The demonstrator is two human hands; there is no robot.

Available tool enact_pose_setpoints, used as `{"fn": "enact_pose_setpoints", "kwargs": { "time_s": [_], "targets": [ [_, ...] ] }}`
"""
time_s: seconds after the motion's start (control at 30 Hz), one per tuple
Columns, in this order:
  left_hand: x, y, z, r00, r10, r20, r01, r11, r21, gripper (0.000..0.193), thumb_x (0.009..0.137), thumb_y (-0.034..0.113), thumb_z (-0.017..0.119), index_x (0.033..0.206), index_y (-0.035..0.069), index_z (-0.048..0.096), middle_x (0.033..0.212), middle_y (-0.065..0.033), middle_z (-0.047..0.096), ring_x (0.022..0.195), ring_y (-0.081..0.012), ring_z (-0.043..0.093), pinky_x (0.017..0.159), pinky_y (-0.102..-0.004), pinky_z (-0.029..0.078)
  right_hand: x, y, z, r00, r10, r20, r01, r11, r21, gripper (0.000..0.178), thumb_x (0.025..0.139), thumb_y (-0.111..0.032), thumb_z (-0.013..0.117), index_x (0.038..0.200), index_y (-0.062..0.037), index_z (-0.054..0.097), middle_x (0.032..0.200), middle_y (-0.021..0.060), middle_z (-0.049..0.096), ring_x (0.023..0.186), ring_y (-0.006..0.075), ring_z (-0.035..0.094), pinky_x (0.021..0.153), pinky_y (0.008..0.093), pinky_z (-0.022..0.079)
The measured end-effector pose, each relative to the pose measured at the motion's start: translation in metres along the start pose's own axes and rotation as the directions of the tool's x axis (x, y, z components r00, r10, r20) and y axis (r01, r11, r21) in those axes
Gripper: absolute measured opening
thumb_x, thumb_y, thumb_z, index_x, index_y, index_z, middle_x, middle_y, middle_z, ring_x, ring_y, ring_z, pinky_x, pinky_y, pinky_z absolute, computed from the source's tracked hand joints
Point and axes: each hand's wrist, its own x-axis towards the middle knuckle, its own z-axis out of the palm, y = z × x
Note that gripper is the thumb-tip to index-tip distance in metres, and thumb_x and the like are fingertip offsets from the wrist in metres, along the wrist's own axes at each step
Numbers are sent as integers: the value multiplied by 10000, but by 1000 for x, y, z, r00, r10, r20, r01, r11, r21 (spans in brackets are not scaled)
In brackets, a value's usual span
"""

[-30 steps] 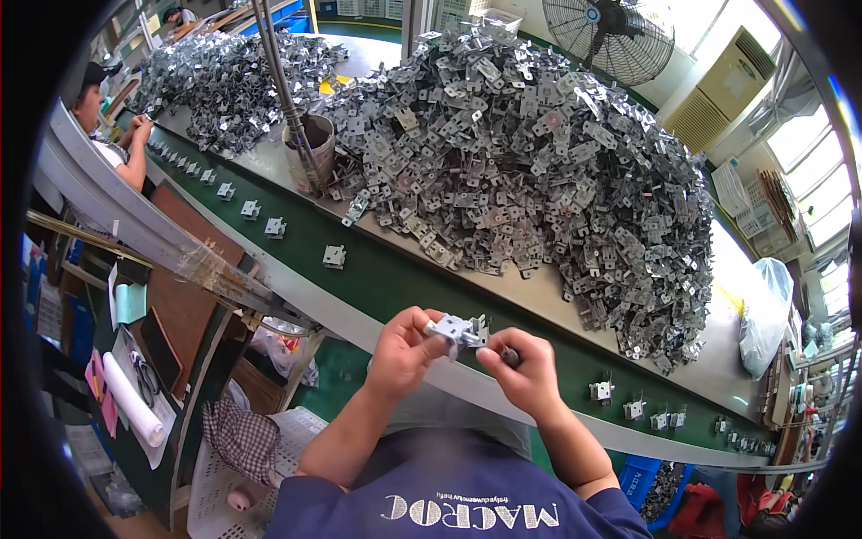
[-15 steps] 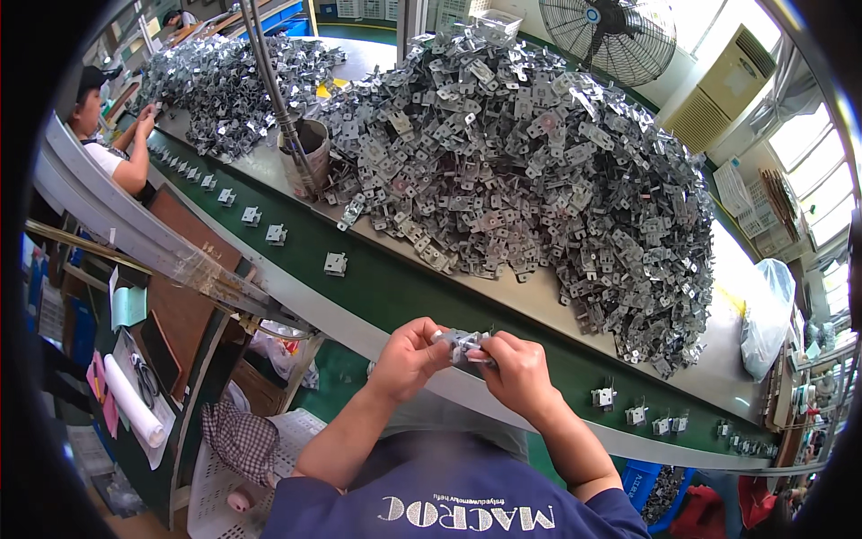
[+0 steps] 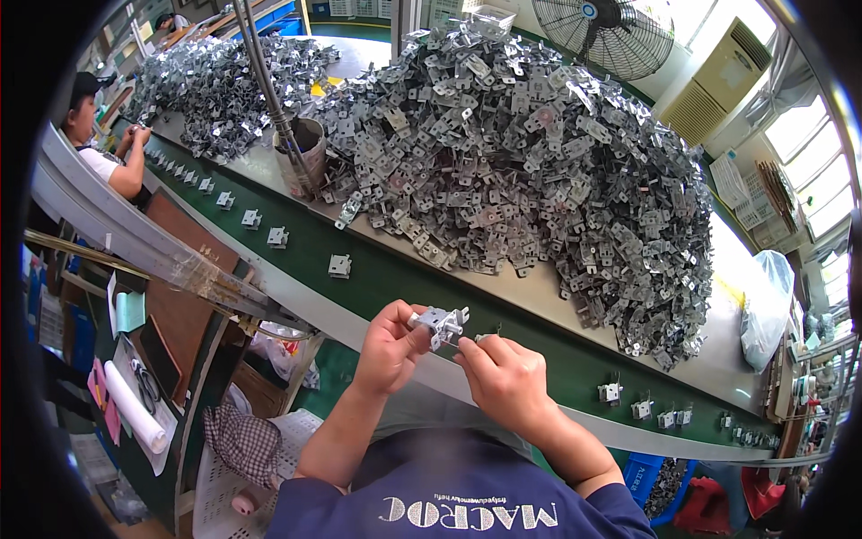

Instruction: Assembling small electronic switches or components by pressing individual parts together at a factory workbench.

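My left hand (image 3: pixel 386 352) pinches a small silvery metal bracket (image 3: pixel 435 323) between thumb and fingers, just over the near edge of the green belt. Tabs and prongs stick out from the bracket's right side. Close to that side is my right hand (image 3: pixel 505 373), its thumb and fingertips pressed together. A thin line shows between those fingertips and the bracket, too fine to name. Whatever else the right fingers hold is mostly hidden.
Along the green belt (image 3: pixel 310 292) stand similar brackets, one nearby (image 3: pixel 339 266) and several at the right (image 3: pixel 611 393). Behind it, a steel table bears a large heap of metal parts (image 3: pixel 512 171). A pot with rods (image 3: pixel 310 148) stands left; a co-worker (image 3: pixel 108 153) sits farther off.
The bracket has moved slightly left and up with my left hand, showing more of itself. My right fingers, earlier on the bracket, have drawn back from it. The co-worker's hands have shifted lower.
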Motion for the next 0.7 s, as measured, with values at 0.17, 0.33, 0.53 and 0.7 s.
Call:
{"fn": "enact_pose_setpoints", "kwargs": {
  "time_s": [0.17, 0.33, 0.53, 0.7],
  "targets": [
    [-3, -5, 5, 997, -53, -51, 47, 992, -118, 119, 859, 22, 577, 850, 52, 463, 955, -55, 559, 851, -124, 555, 681, -228, 448, -1, 6, 5, 1000, 25, -5, -24, 990, 141, 160, 683, -43, 697, 827, -24, 630, 615, 60, 543, 498, 205, 541, 441, 304, 428],
    [3, -11, 8, 985, -169, -34, 159, 967, -199, 125, 854, 16, 581, 820, 47, 465, 963, -74, 578, 844, -147, 580, 702, -258, 473, -9, 23, 15, 996, 93, -2, -87, 937, 338, 147, 686, -66, 697, 816, -29, 641, 628, 90, 557, 515, 245, 562, 453, 331, 446],
    [25, -10, -7, 966, 244, 84, -192, 463, 865, 145, 736, 25, 670, 665, -9, 548, 989, -138, 626, 925, -271, 610, 788, -345, 493, -3, 90, 23, 928, 373, -6, -362, 903, 233, 303, 682, -59, 732, 975, -36, 656, 723, 118, 578, 602, 220, 599, 559, 291, 481],
    [27, 4, -11, 912, 304, 276, -289, -4, 957, 138, 659, 87, 714, 652, -10, 617, 1026, -184, 621, 1008, -332, 572, 863, -388, 452, -2, 118, 38, 907, 420, -44, -422, 904, -64, 243, 734, -125, 694, 962, -57, 645, 866, 139, 566, 696, 293, 612, 611, 370, 490]
  ]
}}
